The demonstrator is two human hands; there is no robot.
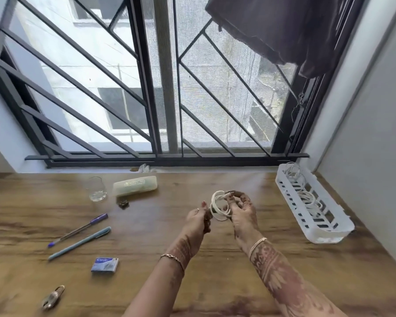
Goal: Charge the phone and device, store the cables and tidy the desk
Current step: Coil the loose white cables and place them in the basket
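Note:
A white cable (218,208) wound into a small coil hangs above the middle of the wooden desk (215,271). My right hand (241,211) grips the coil on its right side, fingers closed around the loops. My left hand (198,219) pinches the coil's lower left edge. A white slotted plastic basket (329,227) lies at the right by the wall, with coiled white cables (306,195) inside it. No phone or charger shows.
On the left of the desk lie a purple pen (78,229), a blue pen (80,242), a small blue box (105,264), a padlock (53,297), a glass tumbler (97,188) and a pale glasses case (135,185). A barred window runs behind the desk.

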